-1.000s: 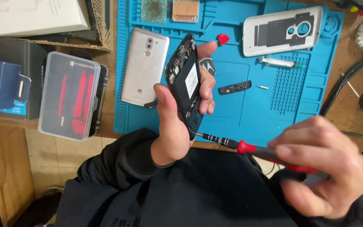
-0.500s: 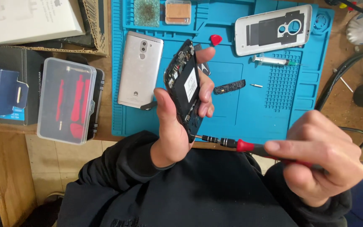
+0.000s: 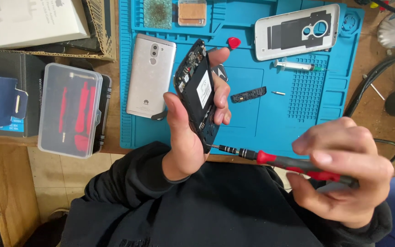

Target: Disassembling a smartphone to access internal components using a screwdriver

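While tilted edge-up for access, opened phone (image 3: 197, 93) clasped in left hand (image 3: 186, 137), red screwdriver (image 3: 293, 162) pinched by curled right hand (image 3: 344, 171), tip at lower edge.

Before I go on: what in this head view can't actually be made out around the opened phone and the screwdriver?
- Head view: the screwdriver tip's contact point is hidden behind the opened phone edge and the left hand.
- The screw itself: not visible.
- The screwdriver's rear is covered by the right hand grip.
- The small loose part on the blue mat: too small to identify.
- The phone's far face is turned away.
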